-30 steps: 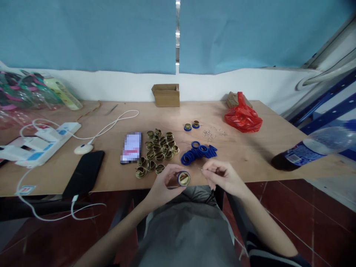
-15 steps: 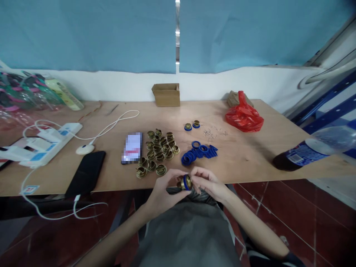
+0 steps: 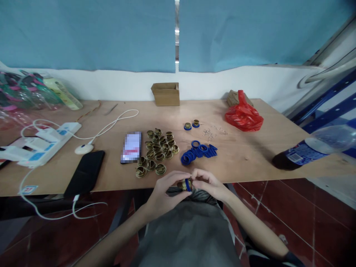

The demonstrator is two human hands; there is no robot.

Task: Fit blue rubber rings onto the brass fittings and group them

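Just in front of the table edge, my left hand grips a brass-coloured round fitting between thumb and fingers. A blue ring circles the fitting. My right hand is closed in a pinch against the fitting's right side; whatever its fingertips hold is too small to make out. Several similar brass fittings lie loose on the table beyond my left hand. A heap of blue rings lies beyond my right hand. Farther back stand two fittings with blue rings around them, beside several thin wire pieces.
Left of the fittings lie a lit phone, a dark phone and a power strip with white cables. A cardboard box stands at the back. To the right are a red plastic bag and a tilted cola bottle.
The held fitting has turned slightly, so its blue ring shows more edge-on. My right fingers have shifted a little at its right side. The things on the table stay as they were.
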